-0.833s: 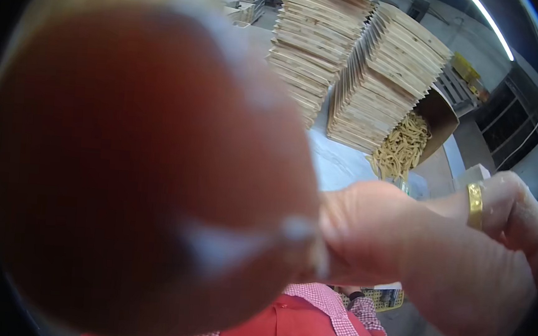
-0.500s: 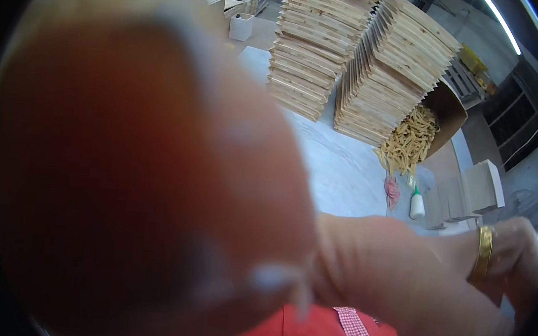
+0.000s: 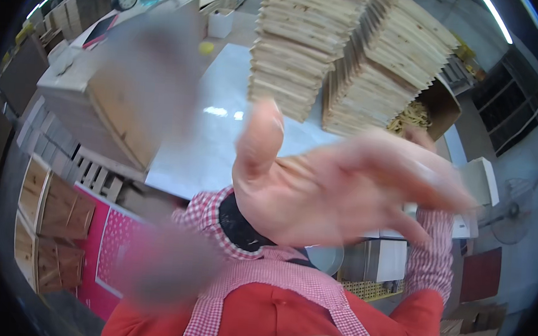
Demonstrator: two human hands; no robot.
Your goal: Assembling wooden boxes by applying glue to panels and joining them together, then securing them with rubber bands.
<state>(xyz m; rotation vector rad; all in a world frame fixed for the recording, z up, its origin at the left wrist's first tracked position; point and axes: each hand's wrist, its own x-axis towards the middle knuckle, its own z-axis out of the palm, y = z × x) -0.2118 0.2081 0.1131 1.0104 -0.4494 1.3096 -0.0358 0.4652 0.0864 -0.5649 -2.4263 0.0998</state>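
My left hand [image 3: 342, 189] is raised close to the view in the middle, above the near side of a white-topped table [image 3: 214, 145]. Its palm shows, the thumb stands up apart, and the fingers stretch to the right, smeared by motion. Nothing is seen in it. A checked cuff with a black band circles that wrist. My right hand [image 3: 418, 137] is mostly covered by the left; only a bit shows beyond it, above the pink knitted sleeve. What it holds, if anything, is hidden. Beyond the hands rise two tall stacks of zigzag-edged wooden pieces [image 3: 296, 51].
A cardboard box [image 3: 446, 112] with pale curled strips [image 3: 413, 117] stands right of the stacks. Left of the table is a large pale cabinet [image 3: 77, 101]; wooden crates [image 3: 61, 234] stand at lower left. A fan [image 3: 514, 210] is at far right. Grey blurs cover parts of the left.
A blurred hand part that filled the left half has moved away, uncovering the table and cabinet. The left hand now shows its palm mid-view; the right sleeve has come into sight.
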